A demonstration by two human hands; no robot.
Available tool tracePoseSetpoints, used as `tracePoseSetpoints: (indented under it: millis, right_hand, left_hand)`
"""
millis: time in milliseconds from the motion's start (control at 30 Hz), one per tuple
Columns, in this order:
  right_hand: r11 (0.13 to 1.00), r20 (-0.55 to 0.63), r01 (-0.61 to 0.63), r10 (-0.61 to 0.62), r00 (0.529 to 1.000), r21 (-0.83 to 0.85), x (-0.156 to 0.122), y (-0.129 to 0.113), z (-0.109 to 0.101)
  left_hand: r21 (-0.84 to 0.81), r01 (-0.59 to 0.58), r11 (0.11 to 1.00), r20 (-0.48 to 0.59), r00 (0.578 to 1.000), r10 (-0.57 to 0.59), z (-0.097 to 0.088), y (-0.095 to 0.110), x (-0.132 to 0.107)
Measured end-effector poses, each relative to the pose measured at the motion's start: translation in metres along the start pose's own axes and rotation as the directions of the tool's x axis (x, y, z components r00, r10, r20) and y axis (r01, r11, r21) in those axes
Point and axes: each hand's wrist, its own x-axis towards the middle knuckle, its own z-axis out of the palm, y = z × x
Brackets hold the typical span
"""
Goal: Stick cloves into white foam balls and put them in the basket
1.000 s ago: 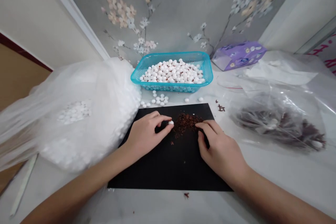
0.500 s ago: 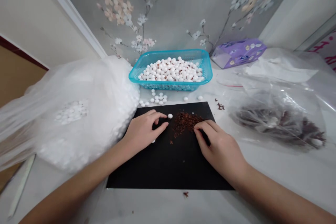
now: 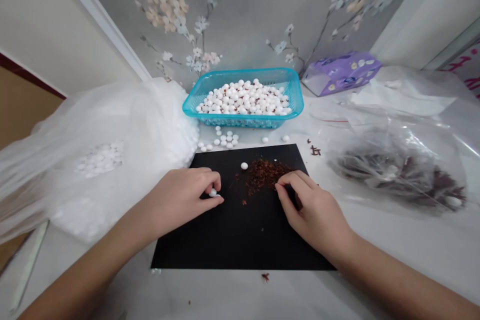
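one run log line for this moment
left hand: pinching white bead | right hand: fingertips at brown flakes | surface: black mat | loose bead on mat

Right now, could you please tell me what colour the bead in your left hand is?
White bead, in the left hand; head view shows it best.

Bright, even, soft-shadowed light; sharp centre, wide-angle bending and slight blur at edges.

We see the person's left hand (image 3: 180, 200) and right hand (image 3: 315, 212) bare, with slim fingers. Both forearms (image 3: 390, 280) are uncovered as far as we can follow them, down to the near left and near right corners.
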Motion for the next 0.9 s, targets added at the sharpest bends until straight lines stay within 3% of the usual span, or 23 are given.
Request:
tracePoseSetpoints:
  millis: [200, 400, 800, 900]
  right_hand:
    - [0.991, 0.008, 0.022, -0.023, 1.000, 0.128, -0.002, 0.000, -0.002]
    - [0.961, 0.085, -0.026, 0.003, 0.996, 0.275, 0.002, 0.000, -0.005]
    - [0.947, 0.113, 0.024, -0.063, 0.992, 0.321, 0.003, -0.001, -0.011]
    - [0.926, 0.182, 0.031, -0.107, 0.977, 0.375, 0.005, 0.000, -0.011]
  left_hand:
    - [-0.041, -0.085, 0.996, -0.005, 0.996, 0.084, 0.009, 0.002, 0.004]
    - [-0.025, -0.111, 0.993, 0.011, 0.994, 0.112, 0.003, 0.003, -0.001]
    - [-0.080, -0.146, 0.986, 0.029, 0.988, 0.149, 0.002, -0.001, 0.002]
    - [-0.128, -0.188, 0.974, 0.001, 0.982, 0.190, 0.007, 0.001, 0.006]
